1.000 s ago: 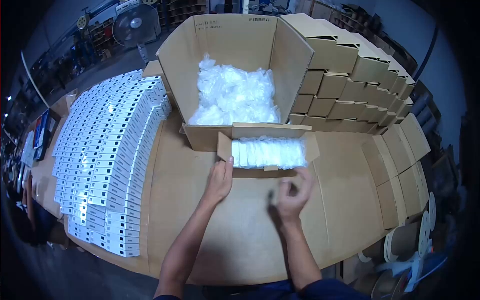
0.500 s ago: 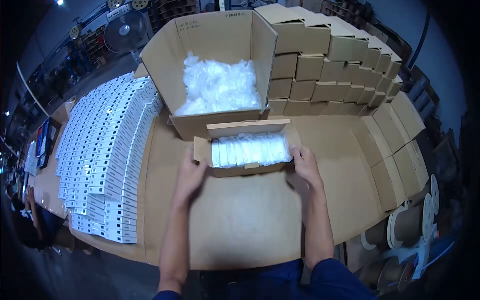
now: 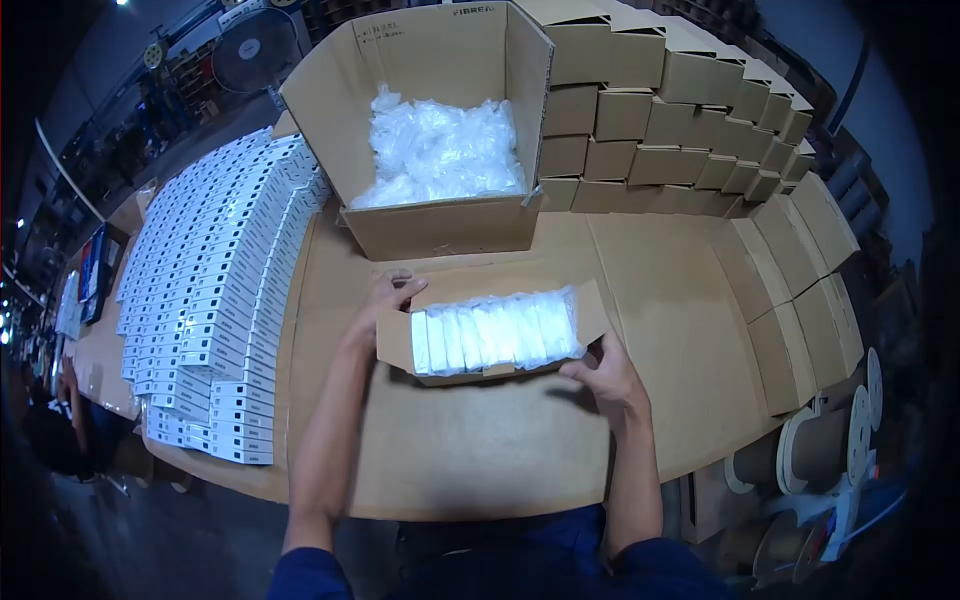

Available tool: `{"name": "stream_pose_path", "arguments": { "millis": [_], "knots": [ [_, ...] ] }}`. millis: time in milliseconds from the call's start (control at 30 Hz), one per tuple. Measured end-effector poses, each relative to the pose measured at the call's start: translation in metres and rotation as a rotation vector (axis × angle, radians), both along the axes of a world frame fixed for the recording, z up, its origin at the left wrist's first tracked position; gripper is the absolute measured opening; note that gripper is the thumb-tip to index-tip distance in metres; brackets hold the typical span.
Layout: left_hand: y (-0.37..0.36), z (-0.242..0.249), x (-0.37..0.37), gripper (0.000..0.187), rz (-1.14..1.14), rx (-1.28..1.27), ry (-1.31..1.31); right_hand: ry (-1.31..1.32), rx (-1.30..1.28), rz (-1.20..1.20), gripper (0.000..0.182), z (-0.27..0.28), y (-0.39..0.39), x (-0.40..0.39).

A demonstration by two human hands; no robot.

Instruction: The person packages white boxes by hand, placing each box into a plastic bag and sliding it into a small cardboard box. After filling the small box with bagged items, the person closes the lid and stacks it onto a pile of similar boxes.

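Observation:
A small open cardboard box (image 3: 440, 379) stands near the middle of the table, packed with a row of white items in clear bubble wrap (image 3: 495, 333). My left hand (image 3: 392, 300) is at its back left corner, thumb on the back flap and fingers curled behind it. At the front right corner, my right hand (image 3: 605, 372) grips the box, with the thumb at the front edge and the fingers partly hidden by the side flap. The left and right side flaps stick outward.
Behind is a large carton (image 3: 440, 235) holding clear plastic wrap (image 3: 440, 150). Stacked white boxes (image 3: 200, 300) cover the left side. Closed cardboard boxes (image 3: 620, 110) are piled at the back right, open ones (image 3: 785, 320) at right. A person (image 3: 65, 420) is at far left.
The small box has come nearer and turned slightly. My left hand has shifted to its back corner, my right hand lower to its front corner. The back flap no longer stands up as before.

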State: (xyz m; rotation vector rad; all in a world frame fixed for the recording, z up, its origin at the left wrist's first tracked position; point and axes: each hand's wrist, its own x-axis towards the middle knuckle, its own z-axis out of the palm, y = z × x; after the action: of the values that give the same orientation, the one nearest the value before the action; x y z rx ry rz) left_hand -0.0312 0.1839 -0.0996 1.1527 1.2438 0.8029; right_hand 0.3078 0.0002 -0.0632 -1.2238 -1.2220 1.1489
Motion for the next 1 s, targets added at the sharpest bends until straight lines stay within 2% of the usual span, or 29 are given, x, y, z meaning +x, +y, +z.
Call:
{"name": "stream_pose_path", "arguments": {
  "millis": [100, 133, 200, 300, 367, 467, 567, 600, 800, 900, 967, 1000],
  "knots": [
    [-0.04, 0.001, 0.02, 0.052, 0.211, 0.195, -0.253, -0.34, -0.006, 0.093, 0.108, 0.004, 0.017, -0.002],
    [-0.046, -0.003, 0.02, 0.056, 0.149, 0.21, -0.371, -0.377, -0.083, 0.17, 0.121, -0.004, 0.028, 0.0],
    [-0.068, -0.007, 0.014, 0.064, 0.037, 0.23, -0.665, -0.352, 0.047, 0.124, 0.129, -0.015, 0.036, 0.001],
    [-0.106, -0.005, 0.015, 0.108, -0.014, 0.313, -0.849, -0.355, 0.102, 0.137, 0.143, -0.016, 0.045, 0.001],
    [-0.121, 0.013, 0.012, 0.135, -0.219, 0.54, -0.401, -0.34, 0.127, 0.207, 0.146, 0.002, 0.047, -0.004],
    [-0.127, 0.04, 0.023, 0.158, -0.15, 0.704, 0.465, -0.626, 0.191, 0.202, 0.148, 0.021, 0.05, -0.015],
    [-0.125, 0.07, 0.035, 0.148, -0.169, 0.581, 0.487, -0.644, 0.191, 0.203, 0.15, 0.022, 0.053, -0.023],
    [-0.121, 0.067, 0.036, 0.145, -0.169, 0.641, 0.521, -0.639, 0.173, 0.187, 0.147, 0.023, 0.05, -0.024],
    [-0.119, 0.084, 0.045, 0.14, -0.185, 0.394, 0.557, -0.623, 0.144, 0.071, 0.13, 0.016, 0.048, -0.033],
    [-0.118, 0.064, 0.051, 0.146, -0.026, 0.63, 0.636, -0.66, 0.116, 0.005, 0.119, 0.016, 0.04, -0.04],
    [-0.118, 0.052, 0.055, 0.147, 0.134, 0.811, 0.555, -0.664, 0.122, -0.039, 0.109, 0.003, 0.037, -0.04],
    [-0.119, 0.049, 0.056, 0.146, 0.177, 0.818, 0.484, -0.65, 0.139, -0.03, 0.103, 0.005, 0.037, -0.041]
  ]
}}
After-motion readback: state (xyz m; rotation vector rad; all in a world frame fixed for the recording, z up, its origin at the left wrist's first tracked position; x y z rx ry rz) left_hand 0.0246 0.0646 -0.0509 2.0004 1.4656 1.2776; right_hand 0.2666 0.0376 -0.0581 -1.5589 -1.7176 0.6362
